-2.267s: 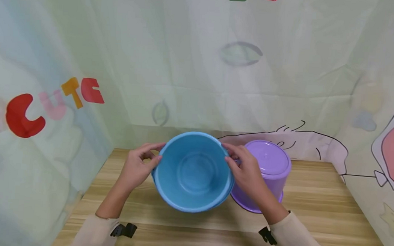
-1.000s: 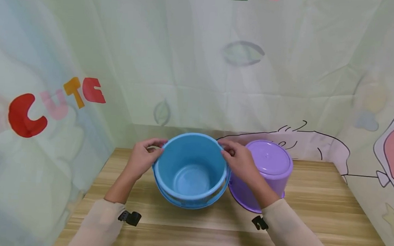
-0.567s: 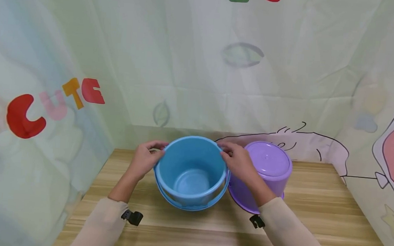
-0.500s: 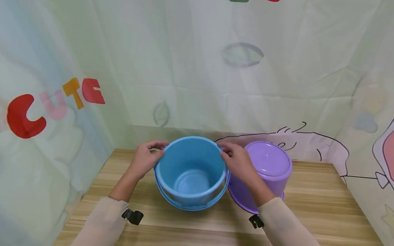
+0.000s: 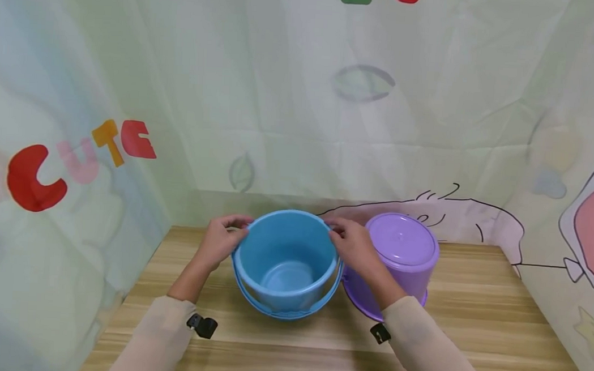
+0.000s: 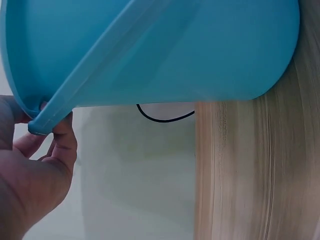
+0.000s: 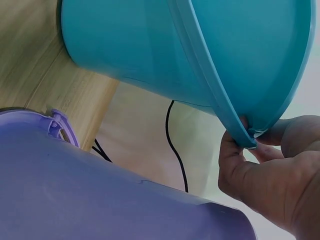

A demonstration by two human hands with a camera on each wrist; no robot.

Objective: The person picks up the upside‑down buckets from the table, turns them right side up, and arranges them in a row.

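A blue bucket (image 5: 292,264) stands mouth up at the middle of the wooden table, its base against the wood in the left wrist view. Its blue handle (image 5: 289,314) hangs down across the front side. My left hand (image 5: 220,242) pinches the left of the rim where the handle joins, thumb toward me and fingers behind. On the opposite side my right hand (image 5: 354,247) pinches the rim at the other handle joint (image 7: 247,142). Just right of the blue bucket, a purple bucket (image 5: 400,243) sits upside down, partly covered by my right forearm.
The wood-grain table (image 5: 482,333) stretches out to both sides and in front. A printed curtain (image 5: 302,95) hangs close behind and along both sides. Past the table edge, a black line (image 7: 172,145) shows in the right wrist view.
The blue bucket has tipped from leaning toward me to standing more upright, and its handle now shows below the rim. Both hands have kept their grip and moved slightly inward. The purple bucket stays put.
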